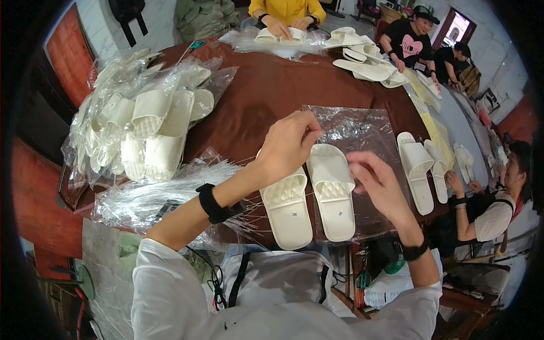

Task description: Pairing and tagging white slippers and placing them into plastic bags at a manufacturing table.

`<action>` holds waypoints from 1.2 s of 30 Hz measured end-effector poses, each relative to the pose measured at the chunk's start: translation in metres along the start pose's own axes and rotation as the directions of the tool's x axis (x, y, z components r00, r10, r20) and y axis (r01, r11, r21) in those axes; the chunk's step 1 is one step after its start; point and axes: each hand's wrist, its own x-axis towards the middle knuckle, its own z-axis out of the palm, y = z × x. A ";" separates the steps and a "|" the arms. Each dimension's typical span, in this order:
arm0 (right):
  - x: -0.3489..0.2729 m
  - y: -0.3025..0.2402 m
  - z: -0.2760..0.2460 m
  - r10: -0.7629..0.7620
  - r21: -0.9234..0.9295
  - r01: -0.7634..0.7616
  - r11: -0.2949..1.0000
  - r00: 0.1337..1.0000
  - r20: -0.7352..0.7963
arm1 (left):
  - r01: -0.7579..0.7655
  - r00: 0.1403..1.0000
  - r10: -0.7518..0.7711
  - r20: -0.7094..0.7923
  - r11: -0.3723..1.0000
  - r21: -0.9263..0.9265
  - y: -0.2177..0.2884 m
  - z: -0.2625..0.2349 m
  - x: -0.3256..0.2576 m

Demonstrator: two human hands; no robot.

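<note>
Open brown cloth [249, 88] beyond hands [286, 139] [378, 182] (slipper pile [164, 150] as left barrier).

From here I make out the nearest cream slippers [335, 212], matt and rubbery-looking; behind them, a glossy, crinkled clear plastic bag [368, 122]; left of them, shiny plastic-like strands [164, 192]; beyond them, dull brown cloth [255, 96].

The brown-covered desk [243, 99] is pretty loaded tbh: bagged slippers [150, 122] are heaped left, clear strips [164, 187] bunched just in front, a white pair [288, 221] and clear bag [358, 127] laid near-side, loose slippers [365, 68] piled toward the far right.
</note>
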 end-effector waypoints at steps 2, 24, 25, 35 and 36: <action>0.026 0.008 0.006 -0.092 -0.058 0.093 0.994 0.995 0.029 | -0.052 0.998 0.053 -0.036 0.998 0.035 0.006 -0.004 -0.004; 0.122 0.031 0.033 -0.427 -0.571 0.490 0.659 0.868 0.252 | 0.282 0.959 -0.283 -0.032 0.959 -0.031 -0.061 -0.027 -0.033; 0.127 0.033 0.036 -0.386 -0.616 0.476 0.628 0.878 0.284 | 0.309 0.951 -0.309 0.016 0.951 0.003 -0.066 -0.026 -0.035; 0.130 0.042 0.061 -0.296 -0.543 0.504 0.672 0.855 0.427 | 0.356 0.888 -0.348 0.299 0.934 0.029 -0.103 -0.007 -0.026; 0.129 0.043 0.062 -0.293 -0.542 0.503 0.674 0.855 0.428 | 0.360 0.887 -0.351 0.301 0.933 0.029 -0.107 -0.006 -0.025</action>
